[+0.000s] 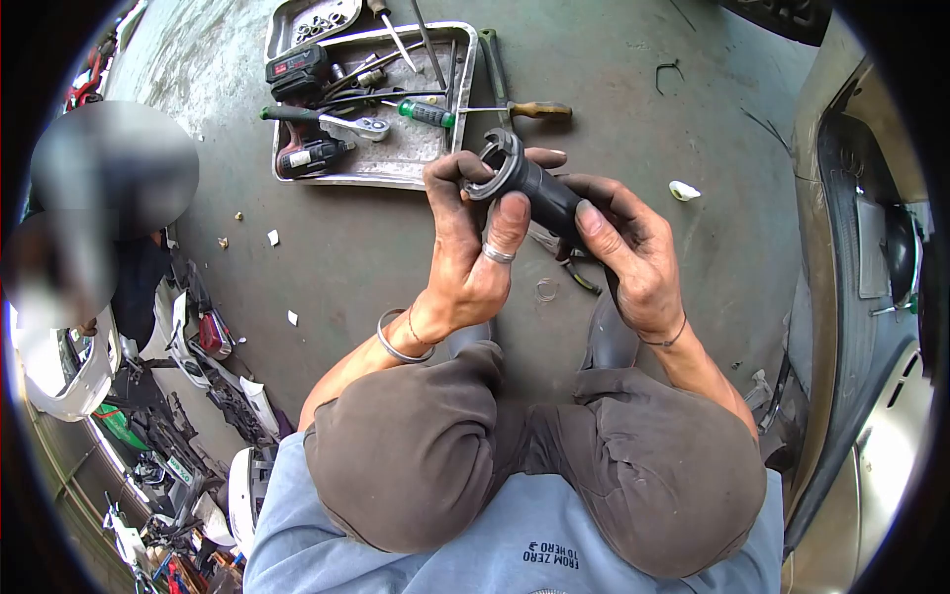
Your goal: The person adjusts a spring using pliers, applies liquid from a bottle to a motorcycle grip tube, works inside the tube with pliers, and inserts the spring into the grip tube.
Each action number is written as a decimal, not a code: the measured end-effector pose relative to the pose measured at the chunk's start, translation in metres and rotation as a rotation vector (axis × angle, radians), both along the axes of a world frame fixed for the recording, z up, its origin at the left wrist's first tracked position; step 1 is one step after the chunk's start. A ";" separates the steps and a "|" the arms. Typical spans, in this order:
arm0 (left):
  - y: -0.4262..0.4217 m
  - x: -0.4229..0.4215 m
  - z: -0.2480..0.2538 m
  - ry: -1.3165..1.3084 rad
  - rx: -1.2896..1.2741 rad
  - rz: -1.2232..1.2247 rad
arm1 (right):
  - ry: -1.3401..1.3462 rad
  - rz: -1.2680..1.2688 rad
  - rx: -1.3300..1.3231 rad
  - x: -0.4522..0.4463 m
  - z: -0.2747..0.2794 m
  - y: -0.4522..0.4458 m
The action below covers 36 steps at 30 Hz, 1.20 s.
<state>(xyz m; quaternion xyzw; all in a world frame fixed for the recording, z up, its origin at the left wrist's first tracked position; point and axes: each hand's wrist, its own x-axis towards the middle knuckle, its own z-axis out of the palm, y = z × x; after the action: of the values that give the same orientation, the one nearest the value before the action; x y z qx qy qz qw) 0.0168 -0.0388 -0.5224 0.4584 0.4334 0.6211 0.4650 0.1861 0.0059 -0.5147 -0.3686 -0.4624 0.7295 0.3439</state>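
Black tube (546, 198), one, in two hands (473, 277) (641, 257)

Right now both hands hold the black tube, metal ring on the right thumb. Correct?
Wrong thumb: the head view shows the metal ring on the left hand, not the right hand. Both do hold the black tube.

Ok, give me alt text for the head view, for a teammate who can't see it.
A black tubular part is held in both hands: the left hand at its notched end, the right hand on its body. On the floor beyond, a metal tray holds a ratchet and other tools.
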 end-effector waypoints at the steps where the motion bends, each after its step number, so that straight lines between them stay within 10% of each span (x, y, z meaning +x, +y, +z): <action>1: 0.000 -0.002 0.001 0.034 -0.002 -0.011 | 0.014 0.014 -0.020 0.001 0.000 0.000; 24: -0.001 -0.012 0.015 0.441 0.159 0.084 | 0.259 0.258 -0.174 0.007 -0.006 -0.015; 36: 0.003 -0.018 0.031 0.695 0.282 -0.084 | -0.246 0.295 0.399 0.012 0.070 0.047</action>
<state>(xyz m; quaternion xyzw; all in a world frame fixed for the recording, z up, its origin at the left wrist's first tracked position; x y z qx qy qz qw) -0.0013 -0.0358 -0.4912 0.7187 0.4562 0.4627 0.2477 0.1982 0.0524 -0.4452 -0.3082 -0.6838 0.6160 0.2408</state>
